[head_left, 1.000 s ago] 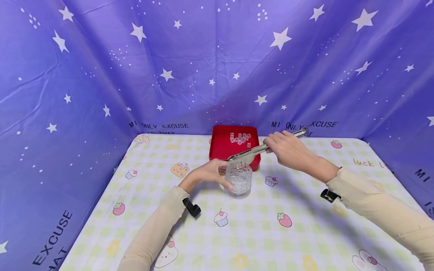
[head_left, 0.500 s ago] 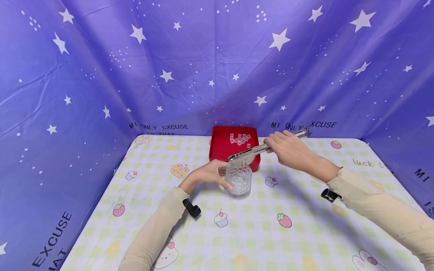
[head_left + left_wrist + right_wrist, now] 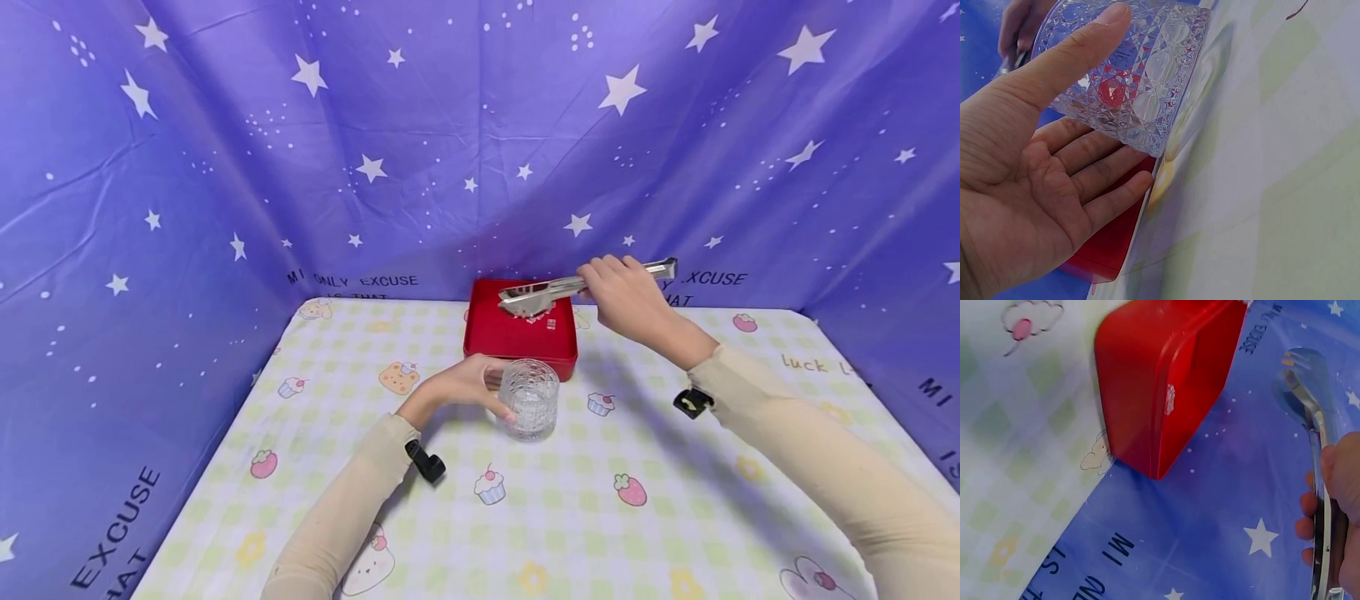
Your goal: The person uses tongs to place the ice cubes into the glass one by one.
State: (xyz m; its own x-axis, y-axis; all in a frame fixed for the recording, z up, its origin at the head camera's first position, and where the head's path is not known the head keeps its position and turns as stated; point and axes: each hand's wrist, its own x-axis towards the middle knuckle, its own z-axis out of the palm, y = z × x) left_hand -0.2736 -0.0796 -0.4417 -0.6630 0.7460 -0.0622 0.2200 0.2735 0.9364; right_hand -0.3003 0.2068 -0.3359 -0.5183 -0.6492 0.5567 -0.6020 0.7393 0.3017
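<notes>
My left hand (image 3: 465,383) holds a clear patterned glass (image 3: 532,408) that stands upright on the table. In the left wrist view the thumb of the left hand (image 3: 1029,187) lies across the near side of the glass (image 3: 1166,56), with the fingers on its far side. My right hand (image 3: 626,304) grips metal tongs (image 3: 536,296) by the handles, above a red box (image 3: 498,342). Small clear cubes (image 3: 551,323) lie in the box, partly hidden by the tongs. The right wrist view shows the tongs (image 3: 1324,487) with their ends close together; nothing is clearly seen between them.
The box stands just behind the glass, near the back edge of the table (image 3: 390,500), which has a checked cloth. A purple star-patterned curtain (image 3: 420,100) hangs behind and at both sides.
My right hand has lifted the tongs from the glass's mouth and moved them back over the red box. The left hand and the glass stay in place.
</notes>
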